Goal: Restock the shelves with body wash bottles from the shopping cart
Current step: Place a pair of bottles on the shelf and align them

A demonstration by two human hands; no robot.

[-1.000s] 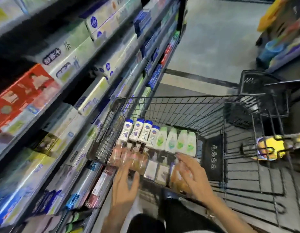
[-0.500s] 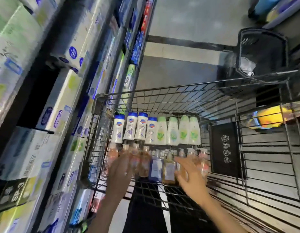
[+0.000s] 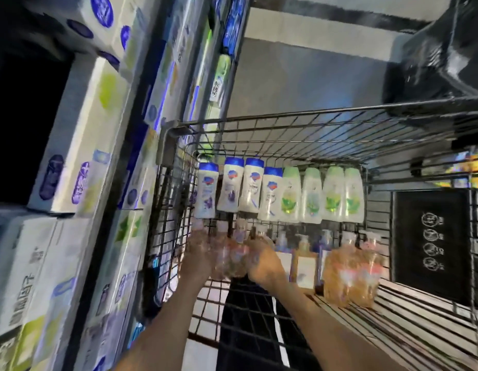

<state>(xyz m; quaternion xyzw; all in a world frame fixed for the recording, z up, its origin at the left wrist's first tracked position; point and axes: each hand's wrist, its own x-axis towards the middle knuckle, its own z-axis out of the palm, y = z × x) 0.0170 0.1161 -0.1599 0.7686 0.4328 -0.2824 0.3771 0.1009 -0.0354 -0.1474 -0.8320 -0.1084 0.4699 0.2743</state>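
A wire shopping cart (image 3: 313, 117) holds white body wash bottles with blue caps (image 3: 232, 188) and pale bottles with green caps (image 3: 321, 196), lined up along its far end. In front of them stands a row of pump bottles, some of them amber. My left hand (image 3: 196, 254) and my right hand (image 3: 264, 262) are both inside the cart. They grip a blurred cluster of amber pump bottles (image 3: 231, 259) from either side at the left of that row. Two more amber pump bottles (image 3: 350, 274) stand to the right, apart from my hands.
Shelves (image 3: 80, 145) packed with white, green and purple boxes run along the cart's left side, close to its rim. A black panel with white symbols (image 3: 430, 242) hangs at the cart's right. A black basket (image 3: 433, 62) sits on the grey floor beyond.
The view has tilted down and moved closer into the cart. My hands have come together around the left cluster of amber pump bottles; the right hand moved left from the middle of the row.
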